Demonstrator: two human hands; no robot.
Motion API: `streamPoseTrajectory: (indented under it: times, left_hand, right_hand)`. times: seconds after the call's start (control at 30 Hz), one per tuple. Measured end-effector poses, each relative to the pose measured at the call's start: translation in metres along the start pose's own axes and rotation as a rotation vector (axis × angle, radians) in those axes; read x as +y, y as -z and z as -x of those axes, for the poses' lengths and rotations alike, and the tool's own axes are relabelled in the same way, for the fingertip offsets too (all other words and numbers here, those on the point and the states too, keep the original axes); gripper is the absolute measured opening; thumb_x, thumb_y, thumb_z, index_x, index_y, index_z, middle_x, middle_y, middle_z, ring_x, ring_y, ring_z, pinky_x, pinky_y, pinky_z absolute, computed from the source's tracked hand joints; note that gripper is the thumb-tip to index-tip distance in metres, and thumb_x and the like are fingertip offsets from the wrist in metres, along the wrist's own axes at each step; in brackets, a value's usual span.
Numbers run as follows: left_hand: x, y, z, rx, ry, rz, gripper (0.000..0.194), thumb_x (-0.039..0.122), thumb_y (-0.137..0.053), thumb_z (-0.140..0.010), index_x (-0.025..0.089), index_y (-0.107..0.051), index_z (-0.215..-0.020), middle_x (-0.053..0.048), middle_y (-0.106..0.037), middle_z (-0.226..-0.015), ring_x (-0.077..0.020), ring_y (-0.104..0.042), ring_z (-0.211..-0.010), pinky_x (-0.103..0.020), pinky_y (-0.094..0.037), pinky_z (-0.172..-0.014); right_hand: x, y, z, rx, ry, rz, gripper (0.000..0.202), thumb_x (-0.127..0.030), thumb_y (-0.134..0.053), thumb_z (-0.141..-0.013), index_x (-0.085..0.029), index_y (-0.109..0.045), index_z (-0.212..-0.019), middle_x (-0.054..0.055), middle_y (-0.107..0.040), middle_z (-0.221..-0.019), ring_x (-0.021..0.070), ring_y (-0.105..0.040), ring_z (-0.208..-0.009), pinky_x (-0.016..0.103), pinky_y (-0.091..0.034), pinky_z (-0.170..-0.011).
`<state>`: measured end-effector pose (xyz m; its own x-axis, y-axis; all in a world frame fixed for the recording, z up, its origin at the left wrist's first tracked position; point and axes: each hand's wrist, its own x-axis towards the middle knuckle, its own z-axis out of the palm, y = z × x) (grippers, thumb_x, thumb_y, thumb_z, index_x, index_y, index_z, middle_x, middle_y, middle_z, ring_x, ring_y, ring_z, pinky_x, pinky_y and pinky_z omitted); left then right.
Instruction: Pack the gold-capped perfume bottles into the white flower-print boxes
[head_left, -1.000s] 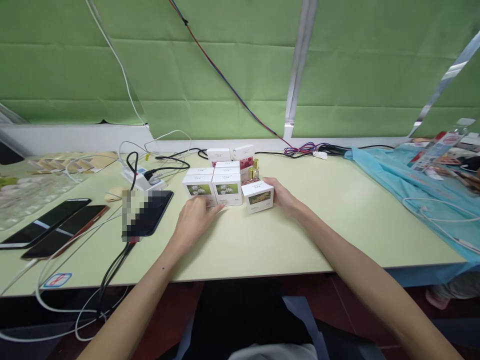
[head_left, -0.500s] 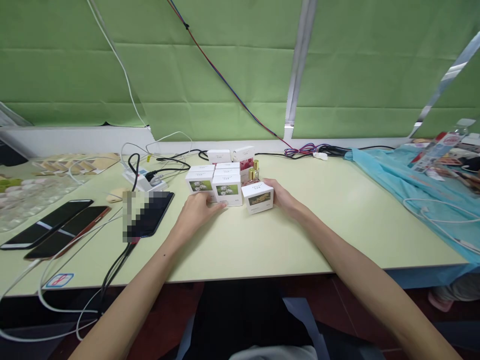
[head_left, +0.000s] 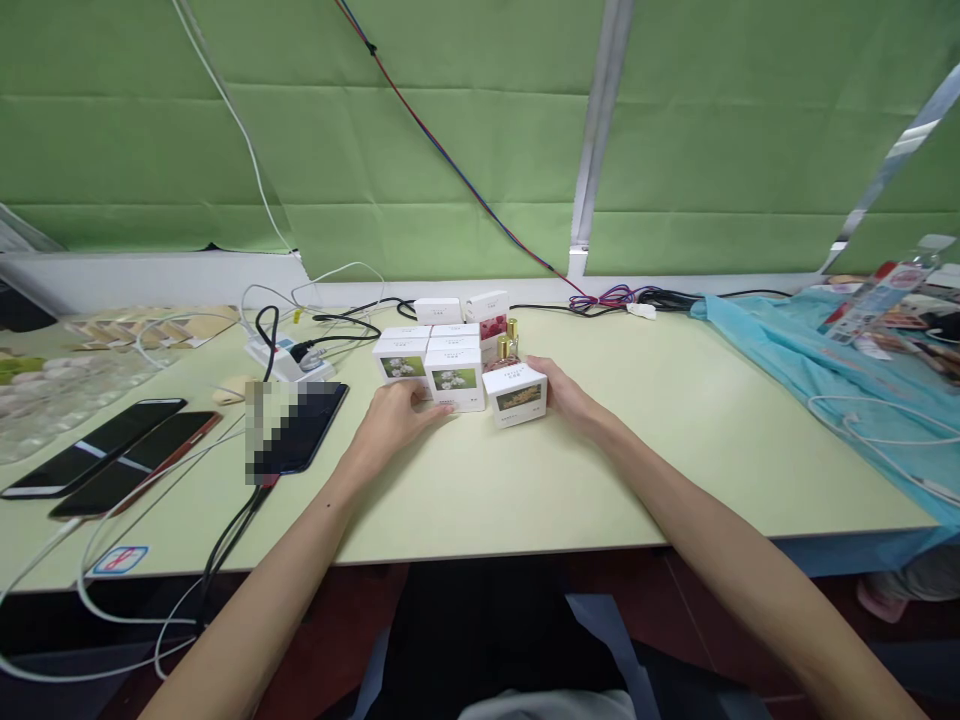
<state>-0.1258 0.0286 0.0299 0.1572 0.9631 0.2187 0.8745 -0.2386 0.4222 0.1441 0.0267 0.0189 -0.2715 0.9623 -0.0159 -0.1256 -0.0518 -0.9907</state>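
My right hand [head_left: 564, 393] grips a small white box [head_left: 520, 396] by its right side; the box is turned at an angle and its front carries a plant photo. Against the front of the grouped boxes lies my left hand [head_left: 388, 420], thumb stretched out along the bottom and the other fingers partly hidden. It touches the left white box [head_left: 401, 364] and the middle white box [head_left: 456, 385], both with white-flower pictures. Behind my right hand's box stand small gold-capped bottles [head_left: 503, 347], partly covered.
Two more white boxes, one with a red picture [head_left: 493, 326], stand at the back. To the left are a power strip [head_left: 289, 367], dark phones [head_left: 112, 445], cables and a clear tray [head_left: 60, 405]. Blue plastic sheeting [head_left: 847, 400] with a bottle [head_left: 885, 290] covers the right side.
The left boxes have shifted slightly back, in line with the rows beside them. My left hand has moved a little with them, and my right hand stays nearly still on its box.
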Motion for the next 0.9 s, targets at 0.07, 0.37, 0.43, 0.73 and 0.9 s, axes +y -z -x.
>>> streamPoseTrajectory:
  times: [0.07,0.37,0.43,0.73,0.9]
  left_hand:
    - [0.003,0.001,0.003,0.061,-0.019,-0.009,0.041,0.057,-0.070,-0.081,0.018,-0.069,-0.089,-0.013,-0.076,-0.101,-0.0299,-0.068,-0.092,-0.036,-0.049,-0.076]
    - [0.035,-0.006,0.016,0.575,-0.416,-0.046,0.030,0.040,-0.052,-0.100,0.019,-0.062,-0.080,-0.007,-0.068,-0.081,-0.0204,-0.063,-0.079,-0.032,-0.047,-0.074]
    - [0.042,-0.011,0.017,0.511,-0.543,0.000,0.026,0.037,-0.051,-0.101,0.019,-0.064,-0.089,-0.008,-0.070,-0.088,-0.0191,-0.064,-0.081,-0.030,-0.048,-0.073]
    - [0.048,-0.019,0.016,0.283,-0.642,0.072,0.032,0.040,-0.056,-0.100,0.019,-0.060,-0.124,-0.010,-0.071,-0.111,-0.0166,-0.066,-0.079,-0.027,-0.050,-0.069]
    - [0.039,-0.014,0.018,0.244,-0.630,0.140,0.029,0.034,-0.054,-0.101,0.020,-0.061,-0.125,-0.010,-0.070,-0.110,-0.0174,-0.066,-0.085,-0.027,-0.051,-0.070]
  right_hand:
    - [0.001,-0.001,-0.001,-0.026,0.006,0.005,0.049,-0.062,-0.052,-0.088,-0.025,-0.071,-0.115,0.003,-0.077,-0.112,0.0230,-0.070,-0.099,0.030,-0.050,-0.077]
    - [0.009,-0.009,-0.002,-0.051,0.096,0.048,0.058,-0.070,-0.052,-0.088,-0.024,-0.073,-0.116,0.005,-0.077,-0.113,0.0243,-0.070,-0.103,0.033,-0.052,-0.086]
    - [0.011,-0.012,0.000,-0.023,0.157,0.095,0.061,-0.073,-0.046,-0.091,-0.025,-0.073,-0.118,0.005,-0.077,-0.112,0.0257,-0.069,-0.107,0.036,-0.051,-0.094]
    - [0.017,-0.026,0.012,0.041,0.324,0.195,0.071,-0.077,-0.029,-0.095,-0.026,-0.070,-0.121,0.005,-0.076,-0.111,0.0261,-0.066,-0.113,0.036,-0.048,-0.100]
    - [0.019,-0.026,0.011,0.014,0.332,0.284,0.075,-0.076,-0.025,-0.096,-0.022,-0.074,-0.114,0.006,-0.076,-0.107,0.0257,-0.066,-0.105,0.036,-0.048,-0.097]
